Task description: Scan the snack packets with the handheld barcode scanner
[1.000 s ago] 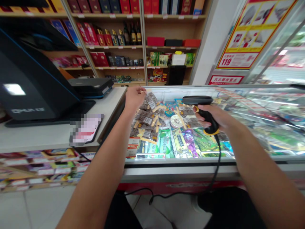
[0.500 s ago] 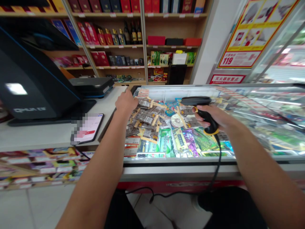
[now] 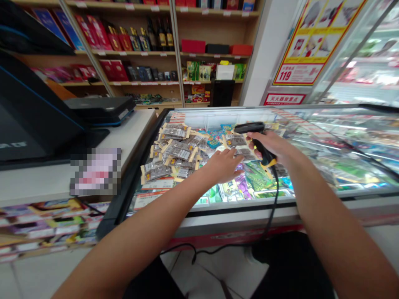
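My right hand (image 3: 272,145) grips a black and yellow handheld barcode scanner (image 3: 250,127) by its handle, above the freezer's glass top. A cable runs down from the handle. My left hand (image 3: 225,166) reaches across the glass with its fingers apart, close to a dark snack packet (image 3: 245,153) below the scanner; whether the fingertips touch it I cannot tell. Another such packet (image 3: 234,140) lies just behind. To the left of my hand, several similar brown packets with cream ends are heaped in a pile (image 3: 181,149).
A grey-white counter (image 3: 137,137) adjoins the freezer (image 3: 187,214) on the left, carrying a dark checkout terminal (image 3: 31,112), a flat black device (image 3: 102,109) and a partly blurred phone (image 3: 96,170). Shelves (image 3: 137,54) of boxes and bottles stand behind. The scanner cable (image 3: 274,199) hangs over the front edge.
My left hand has moved right, from the freezer's left edge to the packets below the scanner. The right hand keeps hold of the scanner. The view has shifted slightly.
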Demonstrator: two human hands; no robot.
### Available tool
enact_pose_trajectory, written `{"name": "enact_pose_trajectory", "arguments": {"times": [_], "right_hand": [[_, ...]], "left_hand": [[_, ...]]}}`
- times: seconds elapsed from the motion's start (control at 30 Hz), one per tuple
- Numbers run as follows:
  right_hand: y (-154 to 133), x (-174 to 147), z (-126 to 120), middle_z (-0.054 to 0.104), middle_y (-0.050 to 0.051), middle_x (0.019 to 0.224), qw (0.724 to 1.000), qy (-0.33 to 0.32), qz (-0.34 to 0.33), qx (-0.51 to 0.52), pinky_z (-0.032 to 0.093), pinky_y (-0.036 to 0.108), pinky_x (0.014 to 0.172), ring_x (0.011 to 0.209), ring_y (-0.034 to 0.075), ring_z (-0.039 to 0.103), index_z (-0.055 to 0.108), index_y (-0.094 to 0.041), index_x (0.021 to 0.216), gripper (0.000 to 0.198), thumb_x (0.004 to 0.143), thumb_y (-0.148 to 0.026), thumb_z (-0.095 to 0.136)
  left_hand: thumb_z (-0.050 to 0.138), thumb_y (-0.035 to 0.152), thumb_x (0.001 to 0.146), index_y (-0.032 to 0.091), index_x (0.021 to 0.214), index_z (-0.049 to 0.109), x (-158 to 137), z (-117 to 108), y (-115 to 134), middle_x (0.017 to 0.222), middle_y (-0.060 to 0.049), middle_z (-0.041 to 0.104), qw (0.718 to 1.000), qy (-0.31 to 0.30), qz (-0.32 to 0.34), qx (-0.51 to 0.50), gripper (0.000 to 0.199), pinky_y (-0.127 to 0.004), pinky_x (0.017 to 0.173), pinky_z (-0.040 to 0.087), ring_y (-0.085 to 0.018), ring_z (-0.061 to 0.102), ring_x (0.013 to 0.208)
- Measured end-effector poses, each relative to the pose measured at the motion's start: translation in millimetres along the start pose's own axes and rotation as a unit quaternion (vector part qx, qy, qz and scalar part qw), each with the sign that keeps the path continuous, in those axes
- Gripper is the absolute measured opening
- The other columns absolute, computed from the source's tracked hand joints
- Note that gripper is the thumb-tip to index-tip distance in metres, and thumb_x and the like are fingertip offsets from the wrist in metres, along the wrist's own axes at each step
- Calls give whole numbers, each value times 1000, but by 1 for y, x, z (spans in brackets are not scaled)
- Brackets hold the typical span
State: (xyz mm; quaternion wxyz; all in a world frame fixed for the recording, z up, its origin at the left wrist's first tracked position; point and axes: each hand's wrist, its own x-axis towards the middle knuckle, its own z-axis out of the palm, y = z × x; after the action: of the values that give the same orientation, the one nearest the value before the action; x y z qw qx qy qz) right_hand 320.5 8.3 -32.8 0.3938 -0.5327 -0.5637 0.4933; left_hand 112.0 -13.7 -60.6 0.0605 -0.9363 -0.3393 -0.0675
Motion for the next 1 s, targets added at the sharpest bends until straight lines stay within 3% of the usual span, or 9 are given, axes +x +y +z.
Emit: {"name": "enact_pose_trajectory", "arguments": {"times": [0.1, 0.2, 0.27, 0.5, 0.63, 0.77, 0.87, 1.0], "right_hand": [[-4, -2, 4, 63, 4, 67, 997, 72, 17, -19, 37, 27, 34, 42, 12, 51, 58, -21, 85, 34, 82, -50, 77], [-9, -8, 7, 62, 4, 66, 997, 60, 19, -44, 34, 26, 33, 42, 12, 51, 58, -21, 82, 35, 83, -51, 75], [-12, -13, 6, 58, 2, 63, 998, 24, 15, -64, 32, 24, 34, 41, 10, 48, 55, -21, 79, 37, 83, -52, 76], [-14, -29, -19, 50, -2, 58, 979, -156, 42, -122, 28, 23, 36, 42, 9, 43, 49, -21, 73, 50, 76, -60, 80], [-14, -31, -24, 50, 0, 51, 956, -231, 10, -182, 30, 24, 37, 40, 9, 42, 51, -20, 65, 51, 80, -63, 75], [-16, -30, -20, 51, 1, 47, 948, -236, -14, -215, 32, 24, 37, 38, 10, 43, 55, -19, 64, 51, 82, -63, 73], [-16, -29, -18, 52, 1, 47, 951, -217, -22, -221, 33, 24, 37, 39, 11, 44, 57, -19, 65, 48, 80, -60, 76], [-14, -28, -20, 52, 2, 46, 953, -207, -21, -218, 33, 25, 37, 38, 11, 44, 57, -19, 64, 45, 79, -55, 78]], "left_hand": [[55, 39, 99, 19, 135, 58, 4, 5, 1, 145, -19, 54, 1000, 15, -20, -10, 41, -47, 104, 47, -34, 49, 135], [62, 31, 95, 20, 117, 66, 2, -3, -7, 122, -14, 67, 1000, 2, -13, -25, 25, -44, 100, 48, -32, 55, 122], [66, 27, 91, 21, 110, 67, -3, -12, -14, 116, -13, 68, 1000, -16, -10, -17, 20, -44, 97, 49, -32, 57, 116], [83, 24, 72, 20, 122, 64, -28, -47, -53, 131, -14, 62, 998, -24, -47, 29, 53, -51, 104, 44, -37, 50, 126], [80, 16, 70, 22, 120, 65, -36, -62, -69, 131, -12, 62, 995, -4, -90, 43, 52, -49, 106, 43, -36, 50, 126], [76, 11, 71, 22, 116, 66, -38, -64, -72, 126, -11, 64, 994, -13, -99, 46, 47, -47, 107, 43, -34, 52, 124], [80, 22, 71, 23, 119, 66, -35, -56, -73, 132, -11, 63, 994, -14, -102, 29, 51, -51, 110, 40, -36, 50, 128], [78, 39, 77, 23, 139, 56, -29, -40, -72, 149, -13, 54, 995, -18, -93, 20, 68, -58, 116, 30, -40, 40, 139]]}}
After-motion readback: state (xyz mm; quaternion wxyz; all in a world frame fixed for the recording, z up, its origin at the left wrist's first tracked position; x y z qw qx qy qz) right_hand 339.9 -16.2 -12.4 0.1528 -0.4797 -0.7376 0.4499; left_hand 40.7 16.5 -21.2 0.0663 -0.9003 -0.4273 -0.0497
